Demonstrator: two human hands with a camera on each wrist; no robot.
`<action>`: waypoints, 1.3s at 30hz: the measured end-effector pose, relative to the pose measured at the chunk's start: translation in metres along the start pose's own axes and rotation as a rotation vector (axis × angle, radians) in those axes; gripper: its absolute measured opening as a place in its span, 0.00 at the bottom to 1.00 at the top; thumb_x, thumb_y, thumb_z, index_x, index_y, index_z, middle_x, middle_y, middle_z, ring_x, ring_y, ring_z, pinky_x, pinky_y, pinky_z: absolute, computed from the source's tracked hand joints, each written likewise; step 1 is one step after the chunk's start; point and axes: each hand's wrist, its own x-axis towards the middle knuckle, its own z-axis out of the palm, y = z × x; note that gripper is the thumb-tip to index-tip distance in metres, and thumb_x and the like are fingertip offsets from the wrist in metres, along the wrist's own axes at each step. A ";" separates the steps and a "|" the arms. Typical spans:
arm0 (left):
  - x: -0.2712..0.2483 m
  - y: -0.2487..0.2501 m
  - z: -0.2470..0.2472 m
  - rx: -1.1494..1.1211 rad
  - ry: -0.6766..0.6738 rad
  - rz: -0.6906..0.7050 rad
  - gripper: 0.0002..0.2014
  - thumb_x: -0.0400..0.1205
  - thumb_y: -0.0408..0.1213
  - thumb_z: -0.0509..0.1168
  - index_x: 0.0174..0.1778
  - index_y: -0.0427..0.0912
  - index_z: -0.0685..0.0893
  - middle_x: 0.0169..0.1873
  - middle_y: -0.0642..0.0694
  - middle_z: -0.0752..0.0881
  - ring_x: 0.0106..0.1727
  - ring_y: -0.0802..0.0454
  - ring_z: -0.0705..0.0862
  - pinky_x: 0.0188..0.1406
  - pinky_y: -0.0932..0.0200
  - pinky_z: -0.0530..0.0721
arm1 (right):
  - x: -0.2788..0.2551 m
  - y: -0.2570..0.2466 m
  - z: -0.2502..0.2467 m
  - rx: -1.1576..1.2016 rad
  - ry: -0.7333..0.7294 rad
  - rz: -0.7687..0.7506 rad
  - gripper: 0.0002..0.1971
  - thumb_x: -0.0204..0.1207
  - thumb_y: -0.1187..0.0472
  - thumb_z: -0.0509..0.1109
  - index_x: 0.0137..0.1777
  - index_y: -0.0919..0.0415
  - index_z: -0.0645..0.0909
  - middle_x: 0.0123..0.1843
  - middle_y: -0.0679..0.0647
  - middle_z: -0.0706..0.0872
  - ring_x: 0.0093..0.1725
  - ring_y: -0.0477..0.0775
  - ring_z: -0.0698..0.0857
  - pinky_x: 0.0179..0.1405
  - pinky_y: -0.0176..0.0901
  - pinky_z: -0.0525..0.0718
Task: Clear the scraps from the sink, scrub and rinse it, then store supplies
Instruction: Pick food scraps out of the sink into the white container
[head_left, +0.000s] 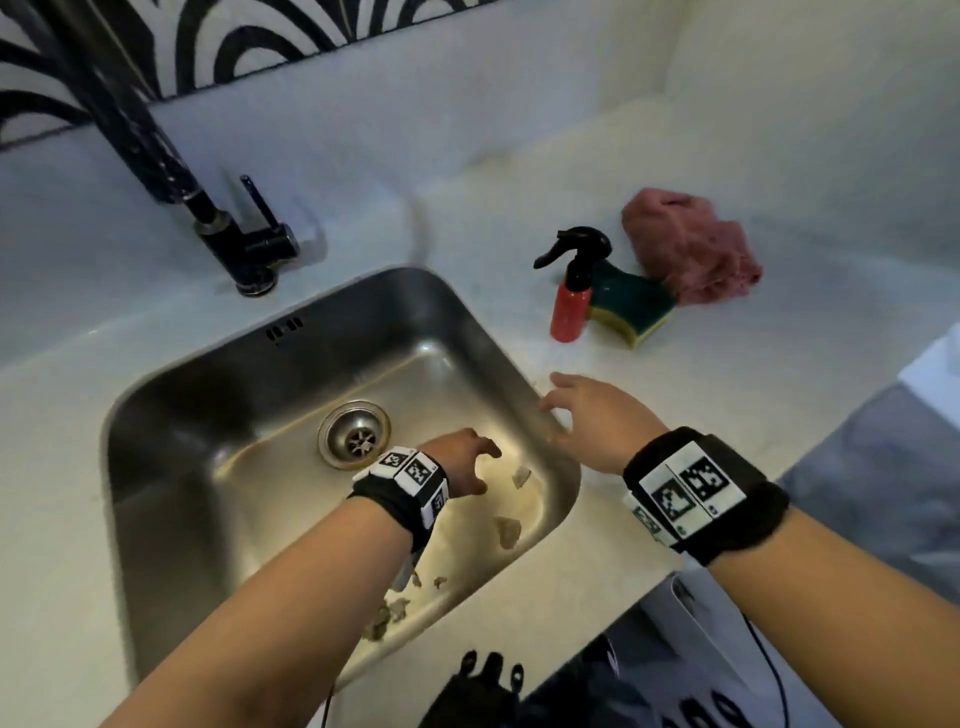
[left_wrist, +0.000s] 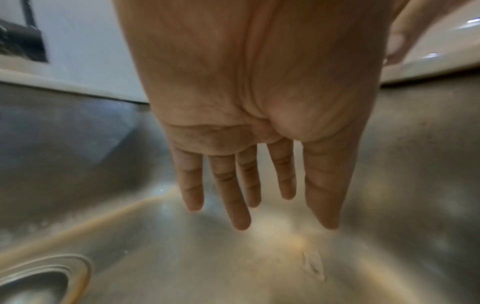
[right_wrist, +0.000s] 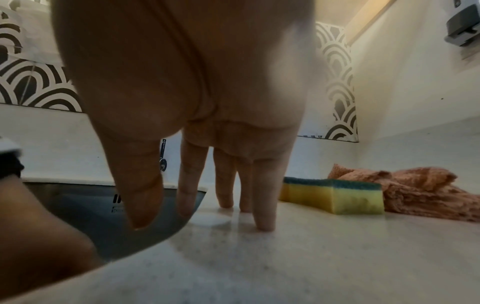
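Down inside the brushed stainless-steel sink (head_left: 208, 415), the left hand (head_left: 460, 460) hangs with straight fingers, holding nothing, just above the pale, lumpy food scraps (head_left: 508, 531) strewn over the basin floor near the round metal drain (head_left: 355, 434). A careless sweep could push small bits into that drain. The right hand (head_left: 587, 415), fingers spread and empty, hovers over the pale speckled surface (head_left: 779, 338) at the sink's edge.

A black faucet (head_left: 228, 228) rises just behind the sink's far rim. Black-and-white arch-patterned tiles (head_left: 249, 47) line the wall beyond the faucet, and a grey wall-mounted box (right_wrist: 463, 26) hangs far right of it.
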 end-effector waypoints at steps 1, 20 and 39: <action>0.009 0.001 0.005 0.016 -0.021 0.014 0.29 0.77 0.43 0.70 0.75 0.55 0.72 0.72 0.47 0.72 0.68 0.46 0.77 0.66 0.55 0.76 | 0.001 0.000 0.000 0.003 0.005 0.001 0.22 0.79 0.55 0.66 0.73 0.50 0.74 0.83 0.49 0.62 0.80 0.52 0.66 0.78 0.48 0.64; 0.045 0.013 0.078 0.207 -0.041 0.259 0.25 0.79 0.45 0.63 0.71 0.40 0.72 0.61 0.40 0.74 0.59 0.37 0.79 0.46 0.49 0.79 | 0.006 0.004 0.003 0.086 0.039 -0.001 0.20 0.79 0.60 0.66 0.71 0.51 0.77 0.83 0.48 0.62 0.81 0.46 0.62 0.78 0.41 0.63; 0.037 -0.031 0.066 0.078 0.018 -0.013 0.16 0.82 0.49 0.62 0.58 0.42 0.82 0.60 0.43 0.77 0.59 0.40 0.81 0.53 0.50 0.78 | 0.004 0.005 0.003 0.077 0.046 -0.014 0.18 0.78 0.58 0.67 0.68 0.52 0.78 0.82 0.48 0.64 0.80 0.46 0.63 0.76 0.39 0.63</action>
